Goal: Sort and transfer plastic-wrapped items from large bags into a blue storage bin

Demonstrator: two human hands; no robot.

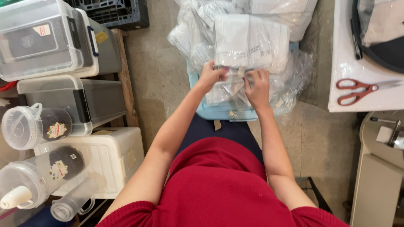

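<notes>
A stack of white items in clear plastic bags [248, 40] lies on a light blue stool [223, 112] in front of me. My left hand [211, 75] pinches the near edge of one bag at its left side. My right hand [257, 86] grips the same edge just to the right, fingers curled on the plastic. More crumpled clear bags [290, 84] spill around the stack, and they hide most of the stool's top.
Clear lidded storage boxes [42, 38] and plastic jars [29, 126] stand on the left beside a white box [109, 159]. Red-handled scissors [357, 90] lie on a white table at the right. A dark crate [113, 12] sits at the back on the stone floor.
</notes>
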